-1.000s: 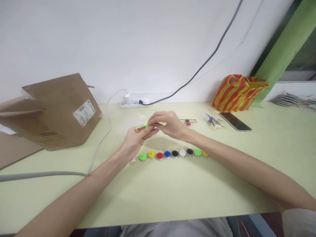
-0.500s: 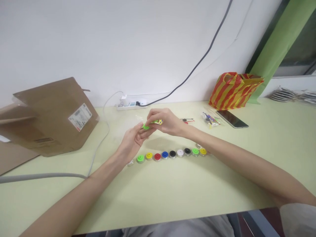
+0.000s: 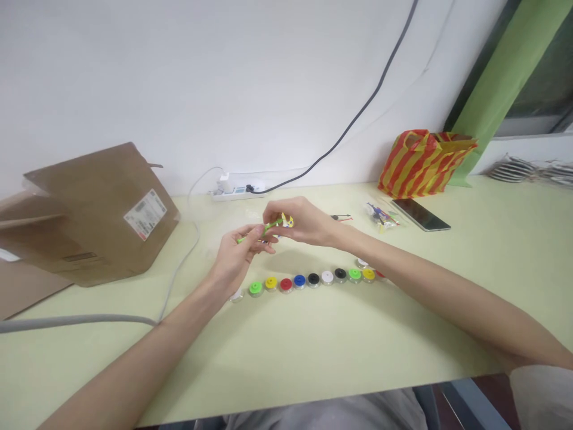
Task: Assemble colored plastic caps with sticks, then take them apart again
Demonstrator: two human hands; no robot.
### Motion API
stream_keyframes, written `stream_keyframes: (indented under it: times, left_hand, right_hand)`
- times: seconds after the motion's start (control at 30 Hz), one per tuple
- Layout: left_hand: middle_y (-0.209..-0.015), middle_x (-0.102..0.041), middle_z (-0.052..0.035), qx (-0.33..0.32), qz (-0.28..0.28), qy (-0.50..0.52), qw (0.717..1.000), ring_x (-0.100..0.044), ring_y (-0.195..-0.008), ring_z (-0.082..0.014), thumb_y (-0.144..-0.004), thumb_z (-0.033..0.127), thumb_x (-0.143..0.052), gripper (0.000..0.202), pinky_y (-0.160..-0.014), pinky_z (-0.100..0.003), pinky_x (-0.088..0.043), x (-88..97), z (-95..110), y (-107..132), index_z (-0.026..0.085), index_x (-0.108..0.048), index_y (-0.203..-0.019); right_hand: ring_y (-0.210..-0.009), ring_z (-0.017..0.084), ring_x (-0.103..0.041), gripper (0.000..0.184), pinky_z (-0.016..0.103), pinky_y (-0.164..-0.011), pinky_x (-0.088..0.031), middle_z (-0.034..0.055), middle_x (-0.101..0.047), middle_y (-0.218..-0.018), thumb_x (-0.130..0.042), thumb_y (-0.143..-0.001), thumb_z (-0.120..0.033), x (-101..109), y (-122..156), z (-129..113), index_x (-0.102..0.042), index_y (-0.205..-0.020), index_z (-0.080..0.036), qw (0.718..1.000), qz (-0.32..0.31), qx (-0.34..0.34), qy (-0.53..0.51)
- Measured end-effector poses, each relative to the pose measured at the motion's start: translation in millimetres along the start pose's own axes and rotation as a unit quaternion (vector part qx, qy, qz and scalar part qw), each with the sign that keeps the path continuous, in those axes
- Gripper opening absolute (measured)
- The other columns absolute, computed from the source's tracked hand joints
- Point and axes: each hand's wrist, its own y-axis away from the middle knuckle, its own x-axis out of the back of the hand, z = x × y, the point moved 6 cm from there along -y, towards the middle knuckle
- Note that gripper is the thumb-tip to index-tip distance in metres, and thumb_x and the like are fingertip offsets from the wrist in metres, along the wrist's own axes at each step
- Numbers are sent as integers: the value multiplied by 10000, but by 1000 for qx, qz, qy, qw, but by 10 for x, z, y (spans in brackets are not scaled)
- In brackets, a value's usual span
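Note:
Above the table, my left hand (image 3: 235, 254) pinches a slim bright-green plastic piece (image 3: 273, 224) between thumb and fingers. From the other side, the fingers of my right hand (image 3: 308, 221) are closed around a small yellow, white and blue part (image 3: 287, 221) at the green piece's right end. Whether the two are joined is hidden by my fingers. Below my hands runs a row of small round clear-based pieces with coloured tops, among them a green one (image 3: 255, 288), a red one (image 3: 285, 284) and a blue one (image 3: 299, 280).
Behind my right wrist lie thin black and red pieces (image 3: 341, 217). Farther right are a clear packet of colourful parts (image 3: 382, 216), a phone (image 3: 421, 214) and a striped bag (image 3: 425, 164). A cardboard box (image 3: 102, 215) stands left; a power strip (image 3: 237, 191) sits by the wall.
The green piece has turned between my hands and now shows as a slim length slanting up to the right. My left fingers have shifted along it; the yellow-and-white part shows more.

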Motion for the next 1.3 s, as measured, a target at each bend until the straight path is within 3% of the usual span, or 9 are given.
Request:
stream_keyframes:
  times: [0.17,0.27,0.4,0.5,0.63,0.8,0.9,1.0,1.3]
  left_hand:
    - [-721,-754,-71,-29,15,-44,999,-669,-582,-167,-851,463,-788,315,-738,-331,-525,-7,87,36,152,-749,-882]
    - [-719,-762,-67,-45,9,-68,997,-703,-606,-199,-859,483,-777,318,-770,-357,-536,-29,112,52,172,-742,-913]
    - [-938,-804,-109,-40,-15,-115,992,-770,-755,-256,-909,549,-704,419,-875,-412,-550,-66,87,57,183,-728,-1112]
    - [-1108,-788,-144,-45,-35,-125,990,-783,-897,-299,-936,577,-653,502,-867,-411,-556,-84,97,55,187,-685,-1250]
    - [-1240,-753,-156,-48,-57,-75,994,-763,-1040,-327,-975,623,-555,625,-859,-392,-535,-106,153,55,234,-539,-1464]
    - [-1147,-782,-156,-49,-14,-81,995,-768,-973,-305,-956,618,-579,662,-812,-387,-541,-125,189,100,229,-465,-1480]
    - [-1088,-786,-133,-61,-21,-114,991,-753,-911,-272,-947,572,-607,603,-805,-390,-549,-176,163,123,221,-490,-1423]
    - [-1019,-777,-104,-61,-28,-138,988,-724,-870,-248,-941,521,-621,548,-785,-384,-541,-192,92,107,213,-504,-1378]
    - [-907,-728,-38,-94,-11,-161,982,-678,-820,-204,-929,347,-616,412,-787,-370,-535,-126,69,60,221,-547,-1315]
  right_hand:
    - [-722,136,-599,81,263,-679,-447,17,-691,-804,-621,-962,-212,67,-23,-25,-655,-898,-174,999,-32,-27,8]
    - [-714,138,-602,79,258,-669,-433,18,-699,-803,-635,-964,-224,45,-15,-17,-672,-917,-171,998,-54,-38,10]
    - [-786,152,-610,27,265,-717,-424,30,-705,-881,-652,-954,-195,-49,8,28,-674,-963,-182,996,-58,-18,65]
    - [-817,170,-588,45,282,-741,-416,42,-679,-883,-637,-954,-158,-67,-17,25,-675,-938,-178,991,-53,15,125]
    - [-872,193,-587,83,311,-796,-432,60,-678,-912,-595,-970,-150,186,-23,-56,-662,-935,-182,985,-16,38,167]
    - [-944,225,-586,28,362,-872,-462,79,-651,-957,-650,-938,-200,672,472,55,-662,-919,-184,974,40,-57,214]
    - [-1026,262,-583,22,427,-933,-462,113,-651,-1077,-682,-902,-187,790,963,312,-703,-896,-189,955,12,-137,262]
    - [-1092,276,-589,50,463,-988,-453,114,-647,-1169,-692,-905,-218,847,1302,580,-739,-892,-208,942,27,-196,270]
    - [-1228,311,-524,131,484,-1035,-433,116,-639,-1269,-667,-933,-201,669,1381,915,-794,-899,-213,924,-25,-222,309]
